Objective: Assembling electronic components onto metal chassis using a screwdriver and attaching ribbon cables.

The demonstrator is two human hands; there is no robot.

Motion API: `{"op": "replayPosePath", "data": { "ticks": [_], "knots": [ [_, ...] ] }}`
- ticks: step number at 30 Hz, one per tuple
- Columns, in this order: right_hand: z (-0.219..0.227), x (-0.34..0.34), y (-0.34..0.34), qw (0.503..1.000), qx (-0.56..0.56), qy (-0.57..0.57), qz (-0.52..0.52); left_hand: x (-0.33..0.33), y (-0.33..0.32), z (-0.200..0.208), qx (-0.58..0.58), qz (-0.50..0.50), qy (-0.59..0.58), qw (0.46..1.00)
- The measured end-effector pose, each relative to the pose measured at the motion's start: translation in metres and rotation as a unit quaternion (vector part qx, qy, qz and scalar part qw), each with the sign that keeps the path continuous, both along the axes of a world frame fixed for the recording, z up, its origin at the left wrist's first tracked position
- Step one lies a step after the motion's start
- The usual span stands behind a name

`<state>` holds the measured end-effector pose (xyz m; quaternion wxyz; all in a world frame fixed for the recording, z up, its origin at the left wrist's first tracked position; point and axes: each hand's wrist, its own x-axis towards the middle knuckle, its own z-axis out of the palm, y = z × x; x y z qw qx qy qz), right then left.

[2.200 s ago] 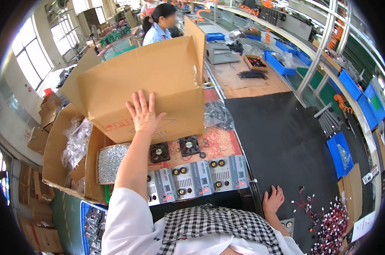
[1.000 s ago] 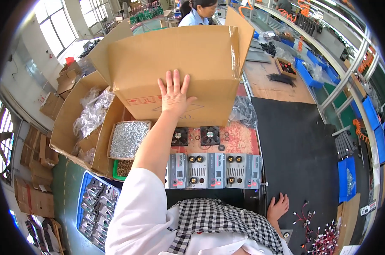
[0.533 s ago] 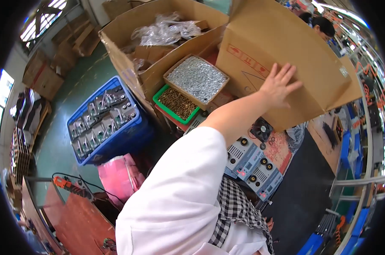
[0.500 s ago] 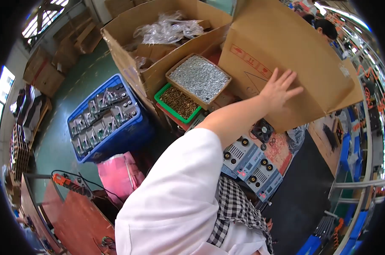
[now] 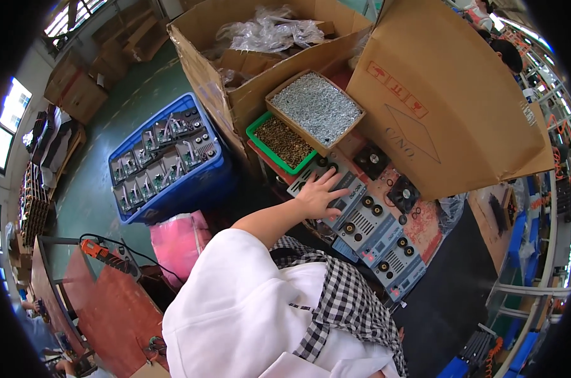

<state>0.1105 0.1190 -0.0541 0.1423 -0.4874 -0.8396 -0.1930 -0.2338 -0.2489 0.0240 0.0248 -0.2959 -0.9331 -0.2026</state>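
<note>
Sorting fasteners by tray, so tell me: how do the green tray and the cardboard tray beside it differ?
The green tray is plastic and holds dark, brownish small parts; the cardboard tray is brown, larger, and holds silvery ones. The cardboard tray sits higher, overlapping the green tray's edge. Both are shallow, open and nearly full.

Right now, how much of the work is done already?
Looks done: the blue crate on the floor is full of grey units. In hand: the left hand lies flat, fingers spread, on the end of the row of grey panels on the bench. Probably left: that row; the tray of silver screws and the green tray beside it are well filled.
</note>
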Motion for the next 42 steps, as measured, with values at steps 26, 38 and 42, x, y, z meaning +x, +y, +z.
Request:
{"op": "replayPosePath", "data": {
  "ticks": [26,38,42],
  "knots": [
    [0.037,0.001,-0.046,0.998,-0.034,0.053,-0.014,-0.015,0.003,0.004,0.083,-0.126,0.043,0.988],
    [0.086,-0.013,-0.133,0.96,-0.244,0.138,0.015,-0.073,-0.007,0.008,-0.056,-0.224,0.035,0.972],
    [0.101,-0.001,-0.147,0.97,-0.227,0.08,-0.04,-0.085,0.007,0.035,-0.088,-0.225,0.053,0.969]
  ]
}}
